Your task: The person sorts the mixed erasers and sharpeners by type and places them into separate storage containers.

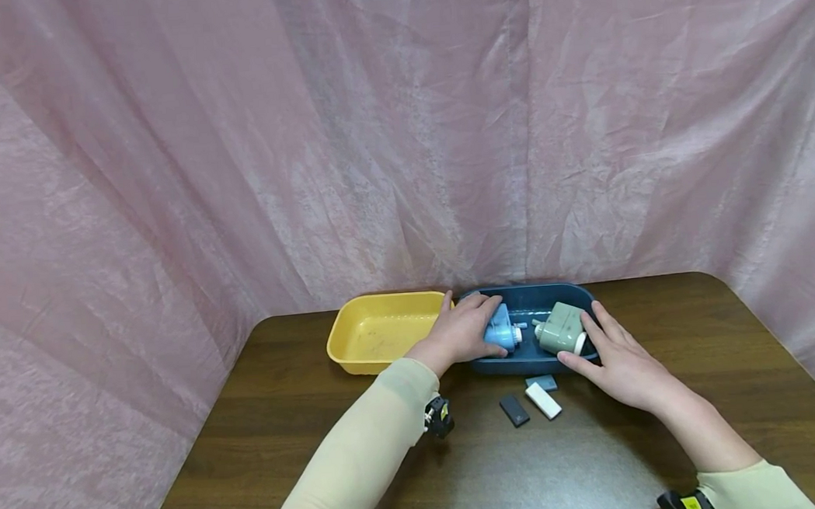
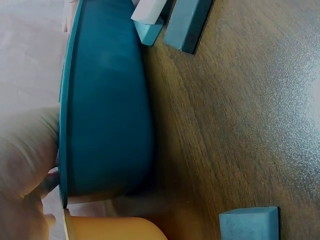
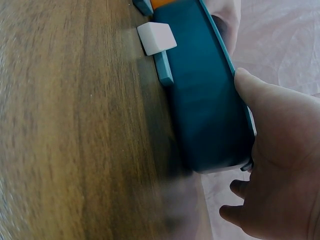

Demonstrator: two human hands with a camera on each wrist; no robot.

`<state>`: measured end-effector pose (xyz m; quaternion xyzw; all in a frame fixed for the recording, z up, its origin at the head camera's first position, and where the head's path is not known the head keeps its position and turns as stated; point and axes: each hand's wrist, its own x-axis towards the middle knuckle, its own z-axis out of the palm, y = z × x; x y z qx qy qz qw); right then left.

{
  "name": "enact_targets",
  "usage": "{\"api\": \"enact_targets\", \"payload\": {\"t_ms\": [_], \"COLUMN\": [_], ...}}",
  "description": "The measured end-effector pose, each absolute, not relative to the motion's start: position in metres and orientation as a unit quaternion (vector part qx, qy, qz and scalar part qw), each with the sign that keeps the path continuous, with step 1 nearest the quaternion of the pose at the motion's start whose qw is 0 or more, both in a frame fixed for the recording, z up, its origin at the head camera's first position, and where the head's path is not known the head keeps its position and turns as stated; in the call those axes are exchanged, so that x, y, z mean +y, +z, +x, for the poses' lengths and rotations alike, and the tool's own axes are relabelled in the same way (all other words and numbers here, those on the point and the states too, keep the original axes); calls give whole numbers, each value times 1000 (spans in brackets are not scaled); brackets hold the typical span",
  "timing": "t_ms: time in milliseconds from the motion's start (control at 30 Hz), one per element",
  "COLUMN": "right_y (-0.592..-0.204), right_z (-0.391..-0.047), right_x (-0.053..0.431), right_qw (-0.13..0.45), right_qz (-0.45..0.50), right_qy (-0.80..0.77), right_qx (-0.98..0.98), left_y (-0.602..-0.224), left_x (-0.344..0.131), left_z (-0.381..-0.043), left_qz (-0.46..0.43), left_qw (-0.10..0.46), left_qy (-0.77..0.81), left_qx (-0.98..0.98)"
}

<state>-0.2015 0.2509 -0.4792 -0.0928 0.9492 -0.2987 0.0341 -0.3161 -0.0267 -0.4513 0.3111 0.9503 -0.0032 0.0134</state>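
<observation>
A dark blue tray (image 1: 512,366) lies between my hands. At its left end my left hand (image 1: 463,330) curls round a light blue plastic device (image 1: 502,330) with a white-tipped end, thumb in front and fingers over the top. In the left wrist view the left hand (image 2: 25,160) is partly hidden behind the tray wall (image 2: 107,100). A sage green device (image 1: 561,328) with a white round part lies in the right end. My right hand (image 1: 620,362) is spread there, thumb (image 3: 247,85) at the front rim, fingers straight beside the green device.
Left of the blue tray stands a yellow tray (image 1: 358,362). In front lie a dark grey block (image 1: 513,411), a white block (image 1: 543,401) and a blue block (image 1: 543,382). The left wrist view shows another bluish block (image 2: 249,223). A pink curtain (image 1: 400,130) hangs behind the table.
</observation>
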Motion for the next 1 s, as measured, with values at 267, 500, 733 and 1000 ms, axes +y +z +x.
{"api": "enact_targets", "payload": {"t_ms": [267, 500, 733, 1000], "right_y": [-478, -478, -479, -480], "right_z": [-203, -204, -205, -206], "right_x": [251, 252, 254, 253], "right_qw": [37, 38, 39, 41], "right_qz": [-90, -91, -91, -91], "right_qy": [-298, -298, -296, -298], "right_qx": [950, 949, 950, 949], "left_y": [-446, -440, -434, -431], "left_x": [-29, -36, -42, -51], "left_z": [-313, -308, -302, -295], "left_qz": [313, 316, 321, 316], "left_qw": [7, -5, -11, -19], "left_qy": [7, 16, 41, 37], "left_qx": [950, 949, 946, 948]}}
